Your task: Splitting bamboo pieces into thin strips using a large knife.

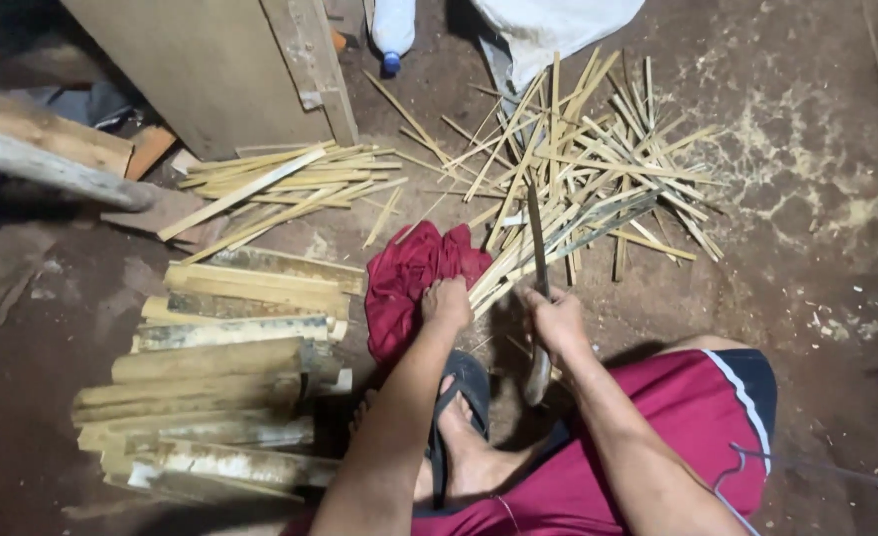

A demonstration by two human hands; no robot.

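My right hand (556, 318) grips the handle of a long dark knife (537, 238), its blade pointing away from me over a heap of thin bamboo strips (598, 169). My left hand (447, 303) is closed on the near ends of a few bamboo strips (503, 270), resting against a crumpled red cloth (409, 283). The knife blade lies alongside those held strips. My foot in a black sandal (464, 417) sits just below both hands, and red shorts (677, 417) cover my right leg.
A stack of wide split bamboo slabs (220, 367) lies at the left. Another bundle of thin strips (280, 184) sits by a wooden board (210, 65). A plastic bottle (392, 30) and a white sack (548, 30) are at the top. The floor is bare dirt.
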